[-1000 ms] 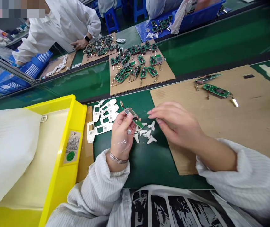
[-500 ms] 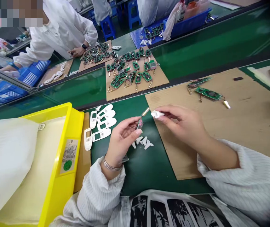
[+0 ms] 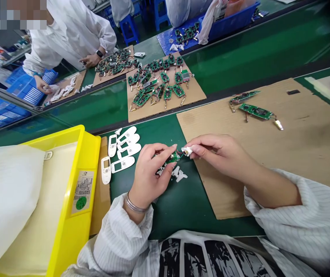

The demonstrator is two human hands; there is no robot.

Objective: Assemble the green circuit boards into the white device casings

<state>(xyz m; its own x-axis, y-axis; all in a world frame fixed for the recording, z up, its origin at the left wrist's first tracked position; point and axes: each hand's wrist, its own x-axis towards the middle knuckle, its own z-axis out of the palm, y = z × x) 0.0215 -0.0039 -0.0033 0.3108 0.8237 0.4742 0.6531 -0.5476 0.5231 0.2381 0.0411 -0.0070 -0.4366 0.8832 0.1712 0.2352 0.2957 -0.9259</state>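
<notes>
Left hand (image 3: 150, 169) pinches a small green circuit board (image 3: 173, 157) over the green counter's (image 3: 182, 200) middle. Right hand (image 3: 219, 154) grips a small white plastic cap (image 3: 186, 151), touching the board's end, above loose white plastic pieces (image 3: 179, 175).

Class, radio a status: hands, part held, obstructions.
Left hand pinches green circuit board. Right hand holds white plastic piece at its end. Loose white pieces lie just below.

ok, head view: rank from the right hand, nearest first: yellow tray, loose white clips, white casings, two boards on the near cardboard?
1. Loose white clips, just left of the right hand.
2. Two boards, ahead to its right.
3. White casings, further left.
4. Yellow tray, far left.
</notes>
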